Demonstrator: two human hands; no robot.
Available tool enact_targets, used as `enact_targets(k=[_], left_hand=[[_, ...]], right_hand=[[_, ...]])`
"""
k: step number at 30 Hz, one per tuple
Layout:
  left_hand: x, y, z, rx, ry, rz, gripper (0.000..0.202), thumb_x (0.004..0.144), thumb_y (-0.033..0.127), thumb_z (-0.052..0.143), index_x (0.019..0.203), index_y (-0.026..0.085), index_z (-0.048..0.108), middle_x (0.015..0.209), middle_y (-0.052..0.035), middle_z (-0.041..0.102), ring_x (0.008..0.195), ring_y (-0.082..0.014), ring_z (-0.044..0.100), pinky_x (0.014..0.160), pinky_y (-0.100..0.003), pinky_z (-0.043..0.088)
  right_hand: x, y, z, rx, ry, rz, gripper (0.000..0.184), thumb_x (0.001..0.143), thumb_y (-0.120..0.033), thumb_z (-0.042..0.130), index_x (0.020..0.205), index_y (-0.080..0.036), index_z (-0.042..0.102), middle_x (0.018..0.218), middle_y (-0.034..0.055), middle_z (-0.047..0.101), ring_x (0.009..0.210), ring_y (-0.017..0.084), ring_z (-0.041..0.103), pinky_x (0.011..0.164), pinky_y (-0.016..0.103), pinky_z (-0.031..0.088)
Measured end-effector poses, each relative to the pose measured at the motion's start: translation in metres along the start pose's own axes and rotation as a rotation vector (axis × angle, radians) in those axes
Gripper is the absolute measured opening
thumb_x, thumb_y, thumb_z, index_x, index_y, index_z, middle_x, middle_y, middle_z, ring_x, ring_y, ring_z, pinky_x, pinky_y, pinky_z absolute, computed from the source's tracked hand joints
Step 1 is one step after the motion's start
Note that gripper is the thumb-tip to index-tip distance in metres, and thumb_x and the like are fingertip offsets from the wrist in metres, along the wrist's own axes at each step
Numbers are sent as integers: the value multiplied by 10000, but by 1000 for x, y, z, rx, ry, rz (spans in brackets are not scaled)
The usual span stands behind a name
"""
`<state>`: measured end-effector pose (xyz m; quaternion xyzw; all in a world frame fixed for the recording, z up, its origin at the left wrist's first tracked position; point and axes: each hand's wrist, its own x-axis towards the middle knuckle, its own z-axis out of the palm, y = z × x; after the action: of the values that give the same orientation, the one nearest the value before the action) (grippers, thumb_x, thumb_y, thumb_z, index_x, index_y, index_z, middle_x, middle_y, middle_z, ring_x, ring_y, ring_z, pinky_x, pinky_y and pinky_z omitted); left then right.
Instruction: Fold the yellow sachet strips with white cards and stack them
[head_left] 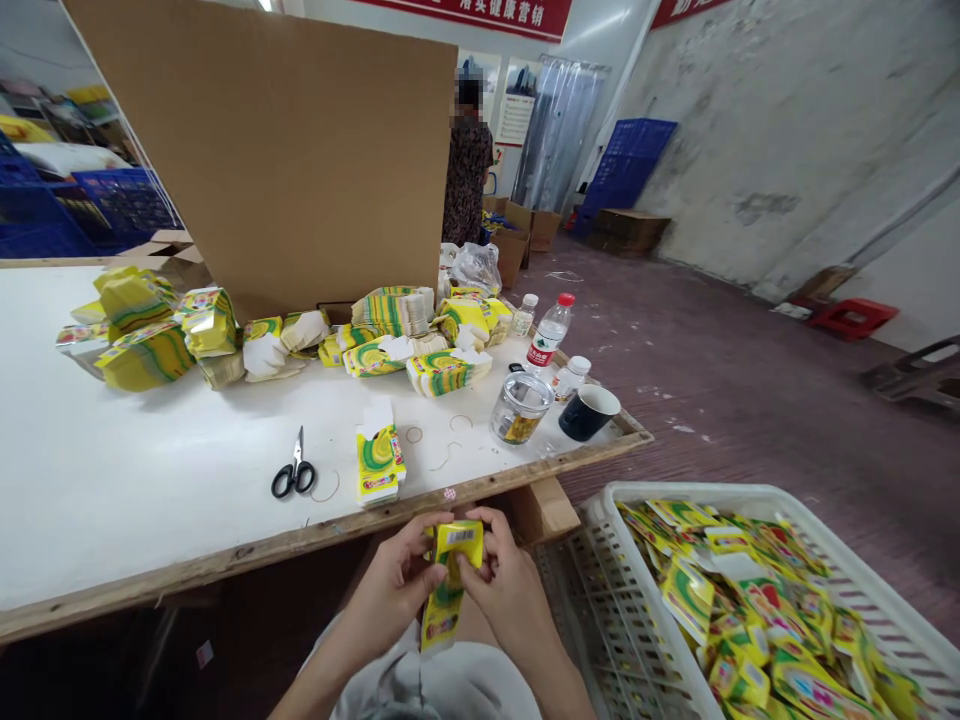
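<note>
Between my two hands, just off the table's front edge, is a small yellow-green printed carton with a barcode near its upper end. My left hand pinches its left side with thumb and fingers. From the right, my right hand grips it, the thumb pressed on its face. A short stack of flat yellow cartons lies on the table in front of my hands. Black-handled scissors rest to the left of that stack, beside loose rubber bands.
Bundles of flat cartons line the white table before a cardboard sheet. A clear jar, dark mug and water bottle stand at the right corner. A white basket of cartons sits right; a person stands behind.
</note>
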<state>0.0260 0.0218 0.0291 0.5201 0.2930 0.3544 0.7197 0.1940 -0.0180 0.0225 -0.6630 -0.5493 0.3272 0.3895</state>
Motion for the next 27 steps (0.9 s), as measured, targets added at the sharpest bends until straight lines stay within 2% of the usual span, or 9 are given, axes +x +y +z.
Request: enact_targets(k=[6, 9, 11, 13, 16, 18, 21, 24, 27], left_hand=[[1, 1, -2, -35, 55, -96, 475, 781, 327, 783, 1200, 193, 603, 950, -79, 784, 758, -190, 716, 643, -250, 524], [4, -7, 1, 0, 11, -83, 465, 785, 327, 770, 1192, 175, 604, 956, -95, 788, 790, -209, 730, 673, -262, 540], [5, -17, 0, 139, -19, -48, 460, 860, 325, 678, 1281, 183, 558, 1052, -117, 776, 898, -234, 738, 751, -297, 567], [5, -33, -4, 426, 7, 2, 455, 922, 296, 571, 1363, 207, 500, 1135, -120, 754, 1005, -239, 723, 838, -333, 577], [5, -63, -13, 794, 131, 44, 470, 871, 189, 582, 1339, 195, 539, 1275, -159, 680, 1179, -305, 642, 1009, -475, 507], [4, -81, -18, 893, 204, 54, 509, 805, 86, 578, 1310, 145, 564, 1345, -207, 613, 1269, -377, 556, 1066, -607, 415], [4, -96, -19, 1003, 255, 118, 504, 773, 3, 521, 1246, 149, 615, 1340, -188, 604, 1296, -387, 511, 1070, -665, 377], [2, -99, -22, 1077, 278, 207, 492, 782, -45, 464, 1147, 210, 672, 1338, -127, 603, 1307, -346, 492, 1074, -631, 404], [0, -101, -28, 1121, 306, 282, 479, 792, -64, 442, 1089, 220, 687, 1292, -109, 612, 1267, -308, 516, 1058, -565, 460]], right_hand=[[-1, 8, -11, 170, -44, -70, 304, 890, -388, 595, 1102, -187, 678, 732, 7, 667, 578, 146, 543, 538, 235, 404], [-6, 11, -11, 322, -37, -32, 281, 865, -421, 647, 1008, -184, 695, 834, 46, 722, 641, 165, 604, 569, 252, 461], [-12, 16, -13, 456, 48, 13, 274, 826, -425, 701, 952, -184, 673, 814, 48, 727, 641, 175, 631, 549, 255, 482], [-18, 24, -22, 575, 340, 35, 288, 787, -410, 756, 950, -203, 639, 760, 12, 709, 574, 154, 620, 518, 248, 485], [-24, 40, -47, 799, 1004, -40, 332, 732, -407, 811, 915, -248, 584, 770, -38, 685, 571, 138, 622, 561, 269, 516], [-26, 49, -57, 954, 1122, 18, 372, 667, -457, 835, 798, -237, 565, 813, -25, 695, 625, 135, 637, 577, 258, 518], [-26, 56, -44, 1010, 931, 228, 397, 579, -415, 878, 787, -211, 609, 752, -22, 686, 519, 94, 556, 475, 208, 445], [-24, 58, -6, 896, 710, 286, 402, 641, -437, 845, 905, -206, 648, 706, -19, 679, 489, 100, 532, 465, 219, 439], [-18, 58, 30, 760, 494, 294, 408, 674, -507, 808, 892, -192, 666, 658, -18, 662, 500, 114, 545, 475, 222, 449]])
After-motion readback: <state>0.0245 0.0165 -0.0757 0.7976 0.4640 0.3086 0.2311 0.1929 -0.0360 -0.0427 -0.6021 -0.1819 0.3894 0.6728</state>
